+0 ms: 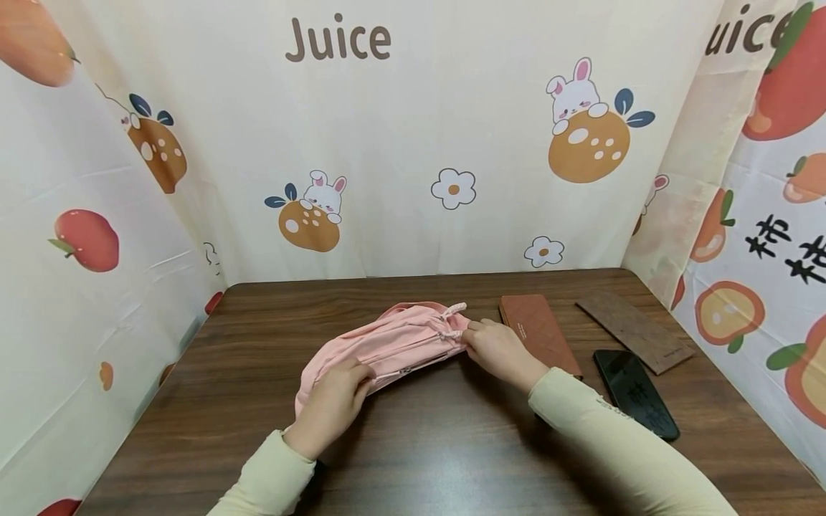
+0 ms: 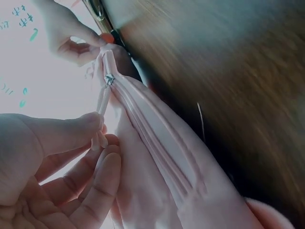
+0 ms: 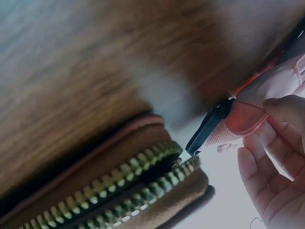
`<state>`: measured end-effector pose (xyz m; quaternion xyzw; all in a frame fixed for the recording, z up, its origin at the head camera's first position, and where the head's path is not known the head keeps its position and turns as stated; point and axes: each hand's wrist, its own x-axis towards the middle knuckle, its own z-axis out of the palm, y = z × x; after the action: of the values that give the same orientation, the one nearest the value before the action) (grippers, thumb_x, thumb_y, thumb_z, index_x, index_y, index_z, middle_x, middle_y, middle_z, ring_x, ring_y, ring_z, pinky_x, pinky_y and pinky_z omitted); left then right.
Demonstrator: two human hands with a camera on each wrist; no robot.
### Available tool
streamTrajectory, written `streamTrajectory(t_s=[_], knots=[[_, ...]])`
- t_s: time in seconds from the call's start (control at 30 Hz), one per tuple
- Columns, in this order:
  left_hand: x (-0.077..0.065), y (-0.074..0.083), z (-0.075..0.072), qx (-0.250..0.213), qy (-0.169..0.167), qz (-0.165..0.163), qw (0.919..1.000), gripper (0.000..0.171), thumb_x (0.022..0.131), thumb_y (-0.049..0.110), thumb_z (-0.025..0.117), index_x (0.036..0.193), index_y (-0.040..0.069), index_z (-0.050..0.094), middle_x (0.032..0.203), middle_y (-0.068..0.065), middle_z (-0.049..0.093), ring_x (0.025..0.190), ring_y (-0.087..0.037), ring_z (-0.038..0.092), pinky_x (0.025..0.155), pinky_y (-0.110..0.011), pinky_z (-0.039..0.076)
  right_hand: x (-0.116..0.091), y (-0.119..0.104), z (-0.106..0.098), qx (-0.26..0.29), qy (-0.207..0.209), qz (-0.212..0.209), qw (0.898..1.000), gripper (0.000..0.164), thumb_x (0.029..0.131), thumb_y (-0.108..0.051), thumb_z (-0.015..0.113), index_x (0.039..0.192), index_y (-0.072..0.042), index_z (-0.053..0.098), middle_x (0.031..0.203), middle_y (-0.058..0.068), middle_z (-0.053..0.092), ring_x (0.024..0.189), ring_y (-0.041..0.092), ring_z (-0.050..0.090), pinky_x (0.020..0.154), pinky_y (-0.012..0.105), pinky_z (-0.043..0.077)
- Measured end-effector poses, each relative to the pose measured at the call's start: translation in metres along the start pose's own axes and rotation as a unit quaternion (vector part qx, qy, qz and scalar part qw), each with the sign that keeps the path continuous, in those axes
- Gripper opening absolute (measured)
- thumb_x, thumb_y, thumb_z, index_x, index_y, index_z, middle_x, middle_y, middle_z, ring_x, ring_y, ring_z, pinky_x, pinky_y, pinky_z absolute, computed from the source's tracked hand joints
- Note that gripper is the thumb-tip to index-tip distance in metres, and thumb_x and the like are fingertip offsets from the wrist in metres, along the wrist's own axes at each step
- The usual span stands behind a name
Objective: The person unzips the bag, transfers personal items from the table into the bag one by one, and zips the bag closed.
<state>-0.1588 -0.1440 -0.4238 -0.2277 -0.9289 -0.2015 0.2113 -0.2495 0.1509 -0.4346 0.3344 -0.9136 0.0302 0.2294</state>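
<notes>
A pink waist bag (image 1: pixel 393 337) with zippers lies across the middle of the table. At its near left side is my left hand (image 1: pixel 335 405). In the left wrist view, that hand's thumb and fingertips pinch a pale cord pull (image 2: pixel 101 107) hanging from a metal zipper slider (image 2: pixel 109 79). The zipper seams beside it look closed. My right hand (image 1: pixel 500 351) pinches the bag's right end. Seen from the right wrist, thumb and fingers hold a pink mesh tab (image 3: pixel 243 119) there, with a black strap piece (image 3: pixel 209 125) next to it.
Just right of my right hand lies a brown zip wallet (image 1: pixel 538 330), its gold zipper teeth (image 3: pixel 109 179) large in the right wrist view. Further right are a black phone (image 1: pixel 635 394) and a flat dark-brown long wallet (image 1: pixel 635 330). Printed curtains (image 1: pixel 400 143) surround the table.
</notes>
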Motion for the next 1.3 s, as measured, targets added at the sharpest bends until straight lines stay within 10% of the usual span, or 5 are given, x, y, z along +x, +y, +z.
streamTrajectory(t_s=[1.3], knots=[[-0.028,-0.031,-0.035,0.026,0.013,-0.070,0.9972,0.015,0.071,0.003,0.075,0.074,0.015,0.066,0.072,0.008,0.053,0.062,-0.004,0.046,0.057,-0.021,0.040,-0.001,0.011,-0.001,0.008,-0.040,0.027,0.999,0.005,0.082,-0.012,0.075,0.083,-0.018,0.073,0.083,-0.002,0.069,0.076,0.022,0.062,0.065,0.034,0.052]])
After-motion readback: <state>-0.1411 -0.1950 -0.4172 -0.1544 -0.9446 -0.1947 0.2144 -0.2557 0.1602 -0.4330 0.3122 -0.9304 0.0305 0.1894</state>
